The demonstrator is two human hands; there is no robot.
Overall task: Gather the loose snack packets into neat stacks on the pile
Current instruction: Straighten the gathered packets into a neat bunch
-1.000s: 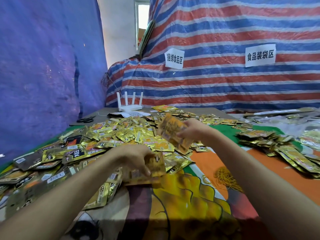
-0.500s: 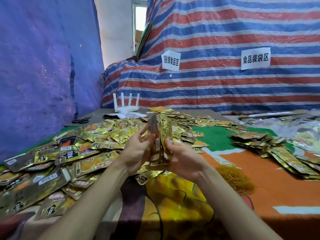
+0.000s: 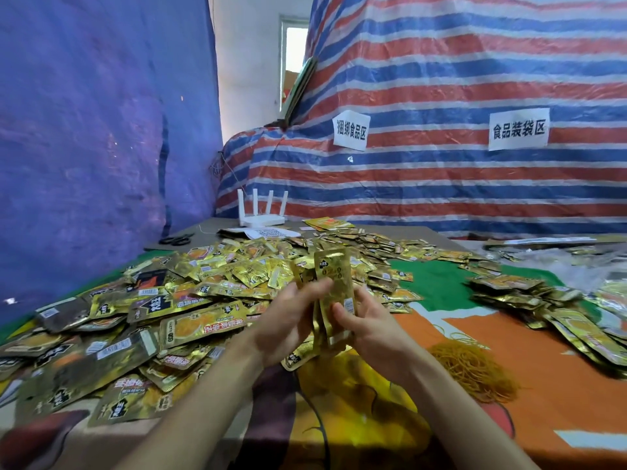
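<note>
Head view: left hand [image 3: 288,322] and right hand [image 3: 371,332], apart 1 s ago, are now pinching 1 upright packet bundle [image 3: 334,283], squaring a stack.

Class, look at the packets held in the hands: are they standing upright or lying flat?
Upright. The packets stand on end between the left hand and the right hand, with their top edges pointing up.

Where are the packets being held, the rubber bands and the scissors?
held packets [image 3: 334,283], head view, gold front of the upright stack.
rubber bands [image 3: 475,371], head view, middle of the yellow heap.
scissors [image 3: 176,239], head view, the black handles.
</note>
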